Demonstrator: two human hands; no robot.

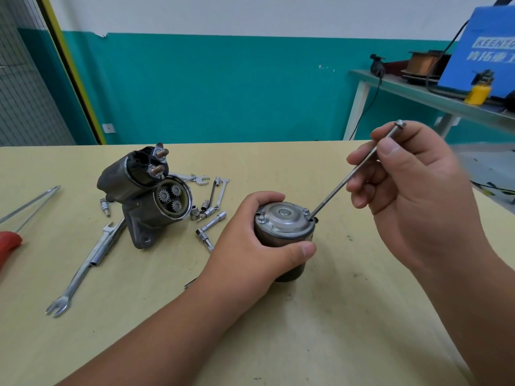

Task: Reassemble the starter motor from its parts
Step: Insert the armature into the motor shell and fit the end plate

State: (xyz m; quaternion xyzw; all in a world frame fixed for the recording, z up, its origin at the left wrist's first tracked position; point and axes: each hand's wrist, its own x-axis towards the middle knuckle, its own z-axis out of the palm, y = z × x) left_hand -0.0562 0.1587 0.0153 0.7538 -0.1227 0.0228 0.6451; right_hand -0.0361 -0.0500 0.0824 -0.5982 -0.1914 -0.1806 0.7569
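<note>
— Here, on my feed, the fingertips (359, 160) and thumb of the right hand (412, 196) pinch a long through bolt (354, 171) along its upper half. The bolt leans, head up by the thumb, tip down in a hole at the rim of the end cap (284, 218).
— And the other hand?
— I see the left hand (250, 246) wrapped round the motor body (281, 237), fingers curled behind it, thumb across the front. The body stands upright on the yellow table (362, 316), cap on top, two small bolts seated in the cap.
— The other half?
— The gear housing (147, 213), three planetary gears showing and the solenoid (125, 174) above, lies well apart to the left among loose wrenches (85, 273) and socket pieces (212, 223). A red-handled screwdriver (8, 243) sits at the far left edge. A blue machine (490, 45) stands on a bench behind.
</note>
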